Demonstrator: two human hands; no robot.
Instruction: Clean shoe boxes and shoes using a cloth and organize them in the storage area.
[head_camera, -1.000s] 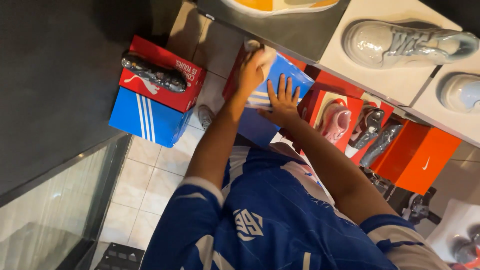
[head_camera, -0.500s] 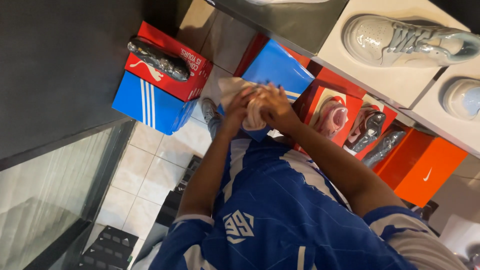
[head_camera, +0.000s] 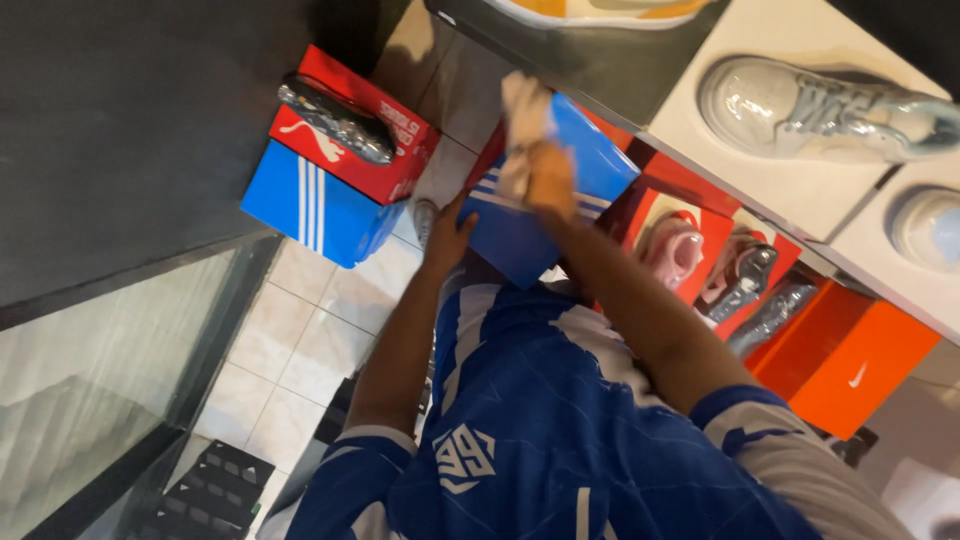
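Pressing pale cloth (head_camera: 525, 125) on blue box (head_camera: 590, 160), right hand (head_camera: 550, 180) gripping; left hand (head_camera: 448, 235) steadying box edge.

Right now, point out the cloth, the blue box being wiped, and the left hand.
cloth (head_camera: 524, 130), head view, on the pale crumpled middle.
blue box (head_camera: 590, 165), head view, on the bare blue lid right of the cloth.
left hand (head_camera: 447, 238), head view, on the back of the hand at the box's left edge.
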